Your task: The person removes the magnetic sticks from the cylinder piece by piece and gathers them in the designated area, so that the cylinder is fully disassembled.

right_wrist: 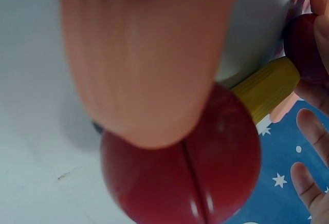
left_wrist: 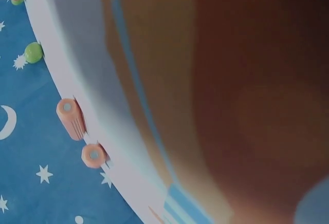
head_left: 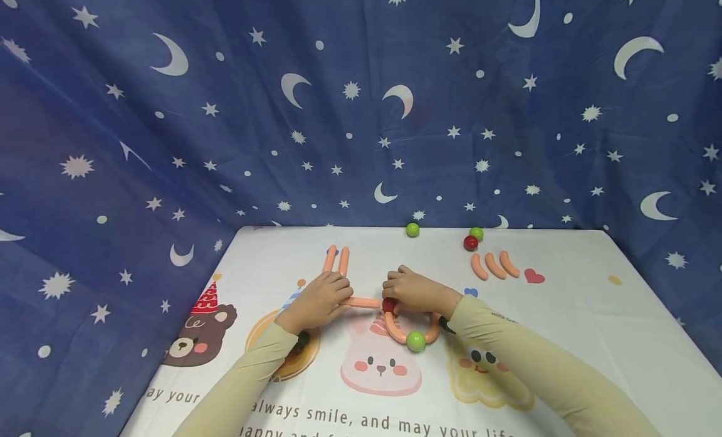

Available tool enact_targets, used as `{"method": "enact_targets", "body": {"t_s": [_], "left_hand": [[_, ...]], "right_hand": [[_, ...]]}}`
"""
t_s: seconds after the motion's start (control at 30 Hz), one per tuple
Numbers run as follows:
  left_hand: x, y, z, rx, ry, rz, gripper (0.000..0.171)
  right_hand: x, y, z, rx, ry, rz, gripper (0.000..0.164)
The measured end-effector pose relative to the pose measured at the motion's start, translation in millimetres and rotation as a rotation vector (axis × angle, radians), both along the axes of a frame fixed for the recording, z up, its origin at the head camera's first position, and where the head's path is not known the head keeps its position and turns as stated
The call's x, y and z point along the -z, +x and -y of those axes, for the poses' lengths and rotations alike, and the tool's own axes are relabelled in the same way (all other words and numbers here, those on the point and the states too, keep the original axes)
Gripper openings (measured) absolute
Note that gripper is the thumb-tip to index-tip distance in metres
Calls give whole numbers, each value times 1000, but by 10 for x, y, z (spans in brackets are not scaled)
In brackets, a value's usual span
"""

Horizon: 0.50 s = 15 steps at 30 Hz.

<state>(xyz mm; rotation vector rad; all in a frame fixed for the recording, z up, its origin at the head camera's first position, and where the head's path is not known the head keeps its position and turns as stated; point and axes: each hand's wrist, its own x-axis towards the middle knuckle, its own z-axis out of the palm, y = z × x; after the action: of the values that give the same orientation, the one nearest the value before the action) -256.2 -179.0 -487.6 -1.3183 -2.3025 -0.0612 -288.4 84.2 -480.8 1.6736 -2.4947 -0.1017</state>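
My left hand [head_left: 323, 299] grips the left part of a straight pink stick [head_left: 362, 303] lying level over the tabletop. Its right end meets a red ball [head_left: 389, 305], which my right hand [head_left: 420, 291] holds in its fingers. Curved pink pieces [head_left: 395, 329] run from that ball to a green ball [head_left: 415, 341], forming a partial ring below the right hand. Close up in the right wrist view, a second red ball [right_wrist: 180, 178] joins a curved pink piece [right_wrist: 146, 70] and a yellow stick [right_wrist: 270, 85]. The right hand covers that section in the head view.
Two straight pink sticks [head_left: 344, 261] lie beyond the left hand. Toward the back are a lone green ball [head_left: 413, 229], another green ball [head_left: 476, 233] beside a red ball [head_left: 470, 243], and three curved pink pieces [head_left: 495, 266]. A starry blue curtain [head_left: 350, 111] hangs behind the table.
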Motion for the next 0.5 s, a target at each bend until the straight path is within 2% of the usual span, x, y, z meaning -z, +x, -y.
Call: {"method": "enact_targets", "body": {"t_s": [0.13, 0.3, 0.5], "left_hand": [[-27, -8, 28, -22, 1, -26, 18], [-86, -36, 94, -94, 6, -56, 16], [-147, -102, 238, -186, 70, -79, 15]], "right_hand": [[-6, 6, -4, 0, -3, 8, 20], [-17, 11, -6, 10, 1, 22, 19], [-24, 12, -4, 22, 11, 40, 19]]}}
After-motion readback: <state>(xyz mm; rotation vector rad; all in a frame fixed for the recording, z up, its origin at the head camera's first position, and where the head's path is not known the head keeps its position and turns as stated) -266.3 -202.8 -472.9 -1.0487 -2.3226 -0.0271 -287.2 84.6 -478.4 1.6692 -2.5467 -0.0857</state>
